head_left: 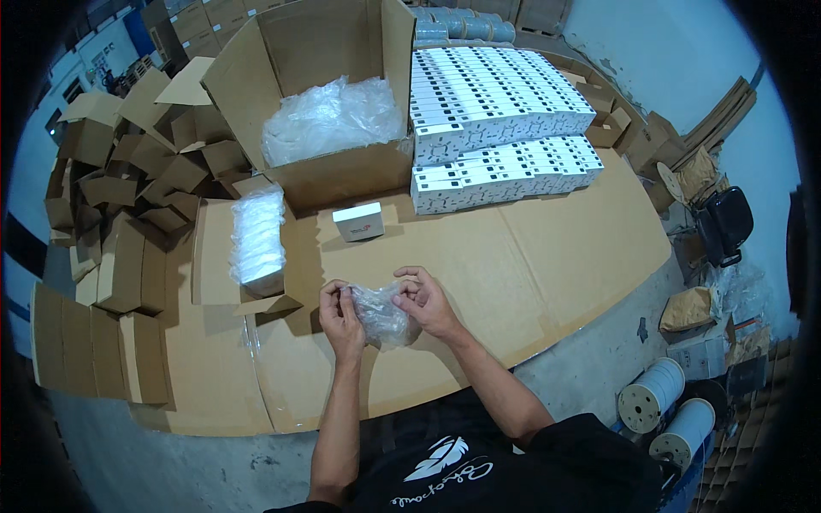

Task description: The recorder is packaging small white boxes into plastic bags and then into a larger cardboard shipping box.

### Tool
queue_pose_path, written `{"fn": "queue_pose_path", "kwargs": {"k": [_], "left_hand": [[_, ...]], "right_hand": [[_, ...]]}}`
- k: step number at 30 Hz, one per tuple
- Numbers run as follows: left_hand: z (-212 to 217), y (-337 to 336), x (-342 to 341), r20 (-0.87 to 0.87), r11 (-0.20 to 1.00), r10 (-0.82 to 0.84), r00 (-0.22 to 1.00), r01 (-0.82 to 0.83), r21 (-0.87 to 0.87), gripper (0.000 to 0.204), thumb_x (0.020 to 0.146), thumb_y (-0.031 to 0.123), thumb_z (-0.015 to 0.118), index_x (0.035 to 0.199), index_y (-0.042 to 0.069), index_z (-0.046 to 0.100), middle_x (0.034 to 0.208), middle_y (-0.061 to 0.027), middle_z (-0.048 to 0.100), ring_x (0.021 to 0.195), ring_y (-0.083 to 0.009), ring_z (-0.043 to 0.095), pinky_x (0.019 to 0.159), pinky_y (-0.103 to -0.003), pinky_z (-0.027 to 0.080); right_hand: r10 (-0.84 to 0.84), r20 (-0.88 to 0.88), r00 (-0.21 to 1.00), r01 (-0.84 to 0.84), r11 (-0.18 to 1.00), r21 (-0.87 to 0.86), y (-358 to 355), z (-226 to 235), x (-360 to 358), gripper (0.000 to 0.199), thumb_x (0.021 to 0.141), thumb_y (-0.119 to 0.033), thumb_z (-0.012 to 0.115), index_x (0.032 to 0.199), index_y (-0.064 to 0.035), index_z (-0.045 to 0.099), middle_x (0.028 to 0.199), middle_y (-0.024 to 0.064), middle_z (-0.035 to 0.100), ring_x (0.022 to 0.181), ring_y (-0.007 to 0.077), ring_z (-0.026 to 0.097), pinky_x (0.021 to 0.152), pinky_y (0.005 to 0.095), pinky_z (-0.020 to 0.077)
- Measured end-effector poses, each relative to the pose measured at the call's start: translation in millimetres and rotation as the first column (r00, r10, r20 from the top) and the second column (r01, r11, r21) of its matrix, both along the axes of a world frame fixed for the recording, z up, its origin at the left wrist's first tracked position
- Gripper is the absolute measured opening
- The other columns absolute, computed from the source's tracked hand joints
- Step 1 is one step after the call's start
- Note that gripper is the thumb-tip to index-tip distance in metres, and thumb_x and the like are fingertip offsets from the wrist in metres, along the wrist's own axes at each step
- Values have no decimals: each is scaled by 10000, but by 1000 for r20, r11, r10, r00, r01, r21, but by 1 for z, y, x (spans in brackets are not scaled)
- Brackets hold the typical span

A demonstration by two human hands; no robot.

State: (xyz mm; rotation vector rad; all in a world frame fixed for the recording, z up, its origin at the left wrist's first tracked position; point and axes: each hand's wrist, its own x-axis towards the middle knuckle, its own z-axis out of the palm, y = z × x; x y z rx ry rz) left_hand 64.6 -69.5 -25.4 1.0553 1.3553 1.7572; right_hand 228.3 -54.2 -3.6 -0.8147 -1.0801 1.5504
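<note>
Between my two hands is a clear plastic bag, crumpled and see-through, held above the cardboard-covered table. My left hand pinches its left upper edge. With thumb and fingers, my right hand grips the right upper edge. Just beyond them a small white box stands on the cardboard. To the left, an open carton holds a row of white boxes wrapped in clear plastic. A large open carton behind is filled with loose clear bags.
Stacked rows of white boxes occupy the table's back right. Many empty open cartons are heaped at the left. On the floor at the right lie wire spools, a black chair and scraps. The table's curved front edge runs before me.
</note>
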Motion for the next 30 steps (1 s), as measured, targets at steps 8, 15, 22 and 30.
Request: {"fn": "queue_pose_path", "kwargs": {"k": [8, 15, 22, 30], "left_hand": [[1, 1, 4, -137, 1000, -3, 991, 8, 30, 130, 1049, 127, 546, 1073, 3, 572, 889, -11, 572, 775, -89, 522, 681, -242, 450], [2, 0, 1, -174, 994, 60, 983, -74, -76, 139, 1051, 146, 544, 1097, 16, 553, 753, 18, 520, 676, -67, 457, 601, -234, 396], [1, 9, 9, -164, 998, 11, 986, -22, -62, 121, 1016, 122, 625, 1052, 17, 576, 651, 38, 514, 579, -36, 407, 520, -225, 346], [-5, 38, -12, -182, 994, -43, 982, 23, -109, 266, 1059, 200, 557, 899, -10, 596, 748, -3, 573, 706, -77, 495, 642, -266, 437]], "right_hand": [[-29, -9, 1000, 29, 998, -55, 18, -41, 18, 208, 987, -8, 628, 1185, -11, 563, 918, 23, 643, 854, 85, 597, 790, 245, 500], [-205, 82, 975, 195, 974, 113, 3, -6, -8, 240, 970, -102, 673, 1168, -12, 571, 905, 48, 666, 817, 123, 639, 745, 268, 520], [-336, 339, 879, 286, 939, 190, 8, -20, -15, 251, 962, -173, 701, 1122, -8, 600, 818, 56, 673, 757, 107, 641, 692, 287, 520], [-186, 254, 949, 187, 982, 19, 50, -22, -13, 124, 1027, -162, 616, 1024, -44, 579, 671, -56, 555, 603, 23, 450, 526, 248, 354]]}}
